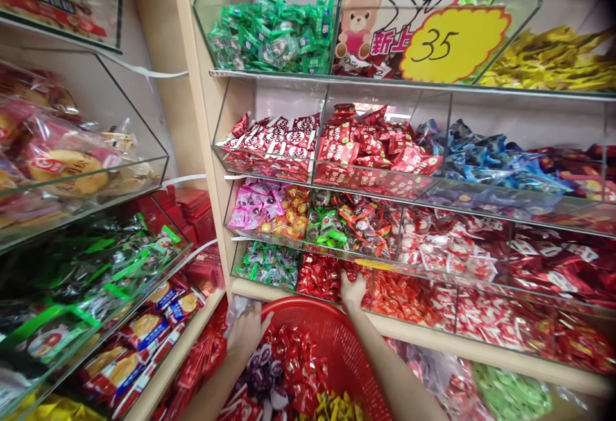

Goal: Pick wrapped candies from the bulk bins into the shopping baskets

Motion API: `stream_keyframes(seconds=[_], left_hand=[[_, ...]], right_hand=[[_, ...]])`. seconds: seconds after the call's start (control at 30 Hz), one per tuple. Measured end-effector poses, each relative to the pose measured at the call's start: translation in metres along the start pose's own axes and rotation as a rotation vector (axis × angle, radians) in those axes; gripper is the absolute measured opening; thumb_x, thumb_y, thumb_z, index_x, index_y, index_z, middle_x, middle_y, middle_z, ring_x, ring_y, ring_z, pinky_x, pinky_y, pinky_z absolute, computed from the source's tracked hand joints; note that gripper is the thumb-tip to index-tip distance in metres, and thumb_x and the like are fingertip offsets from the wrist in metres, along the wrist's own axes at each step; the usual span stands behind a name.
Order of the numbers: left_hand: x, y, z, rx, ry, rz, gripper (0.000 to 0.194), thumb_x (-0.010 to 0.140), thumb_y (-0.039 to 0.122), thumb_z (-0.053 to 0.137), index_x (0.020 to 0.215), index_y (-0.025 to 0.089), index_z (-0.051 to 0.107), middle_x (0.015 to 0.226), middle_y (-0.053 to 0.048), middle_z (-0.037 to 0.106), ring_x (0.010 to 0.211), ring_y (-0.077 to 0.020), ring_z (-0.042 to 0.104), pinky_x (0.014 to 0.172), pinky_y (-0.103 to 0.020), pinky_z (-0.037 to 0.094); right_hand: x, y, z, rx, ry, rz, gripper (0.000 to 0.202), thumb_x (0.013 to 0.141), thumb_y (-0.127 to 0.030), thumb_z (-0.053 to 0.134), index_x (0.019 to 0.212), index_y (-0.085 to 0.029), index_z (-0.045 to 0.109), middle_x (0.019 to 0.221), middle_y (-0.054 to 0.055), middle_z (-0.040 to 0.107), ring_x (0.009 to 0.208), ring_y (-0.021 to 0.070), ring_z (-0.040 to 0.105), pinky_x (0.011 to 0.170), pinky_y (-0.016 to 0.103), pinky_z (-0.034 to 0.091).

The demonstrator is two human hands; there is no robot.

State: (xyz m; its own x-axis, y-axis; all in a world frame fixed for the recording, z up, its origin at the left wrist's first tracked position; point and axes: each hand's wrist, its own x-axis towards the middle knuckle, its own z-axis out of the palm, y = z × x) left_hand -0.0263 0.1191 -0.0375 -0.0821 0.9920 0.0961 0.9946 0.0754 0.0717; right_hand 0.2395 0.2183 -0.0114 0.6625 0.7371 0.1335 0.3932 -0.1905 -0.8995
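Observation:
My right hand (353, 289) reaches into a bottom-row compartment of the shelf. Its fingers curl into shiny red-wrapped candies (320, 275), and red wrappers show between them. My left hand (248, 330) lies over the left rim of a round red plastic basket (344, 344), thumb on the inner side; its other fingers are partly hidden. Beside that hand is a crumpled clear plastic piece (235, 312). Inside the basket lie red-wrapped candies (301, 357), purple-wrapped candies (264, 369) and yellow-wrapped candies (337, 406).
Clear-fronted bins rise in tiers ahead, with green packets (274, 36) and red packets (370, 142). A yellow price card (455, 42) hangs at the top. Left shelving holds packaged biscuits (144, 331). A wooden ledge (462, 347) runs below the bins, above bagged green sweets (510, 392).

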Motion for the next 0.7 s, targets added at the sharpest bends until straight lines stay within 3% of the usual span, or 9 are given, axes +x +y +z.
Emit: stream_keyframes(seconds=[0.23,0.33,0.53,0.7], left_hand=[[-0.001,0.001,-0.005,-0.003,-0.015,0.012,0.050,0.085,0.047,0.019,0.104,0.014,0.051,0.087,-0.014,0.063,0.076,-0.0247,0.062,0.060,-0.032,0.046],[-0.001,0.001,-0.006,-0.011,-0.027,0.006,0.050,0.085,0.047,0.019,0.102,0.013,0.052,0.086,-0.014,0.063,0.077,-0.0246,0.062,0.061,-0.031,0.045],[0.000,0.001,-0.003,0.002,-0.018,0.004,0.051,0.085,0.049,0.019,0.102,0.013,0.051,0.084,-0.013,0.063,0.077,-0.0253,0.062,0.062,-0.033,0.045],[0.000,0.001,-0.005,-0.004,-0.030,0.015,0.052,0.085,0.050,0.017,0.101,0.014,0.051,0.088,-0.014,0.062,0.078,-0.0242,0.062,0.062,-0.032,0.045]], right_hand=[[0.007,-0.015,0.005,0.285,0.089,0.245,0.040,0.065,-0.043,0.055,0.092,-0.014,0.055,0.101,0.016,0.061,0.092,0.0261,0.055,0.080,0.035,0.041],[0.011,-0.027,0.005,0.470,0.086,0.398,0.031,0.069,-0.040,0.051,0.092,-0.019,0.051,0.099,0.011,0.062,0.087,0.0214,0.058,0.073,0.034,0.046],[-0.007,-0.041,-0.008,0.810,-0.119,0.574,0.010,0.074,-0.029,0.051,0.068,-0.022,0.048,0.062,-0.003,0.060,0.064,0.0121,0.059,0.062,0.030,0.050],[-0.056,-0.035,-0.023,1.275,-0.402,0.798,0.012,0.074,-0.025,0.054,0.063,-0.020,0.053,0.058,-0.004,0.058,0.062,0.0097,0.057,0.064,0.026,0.050]])
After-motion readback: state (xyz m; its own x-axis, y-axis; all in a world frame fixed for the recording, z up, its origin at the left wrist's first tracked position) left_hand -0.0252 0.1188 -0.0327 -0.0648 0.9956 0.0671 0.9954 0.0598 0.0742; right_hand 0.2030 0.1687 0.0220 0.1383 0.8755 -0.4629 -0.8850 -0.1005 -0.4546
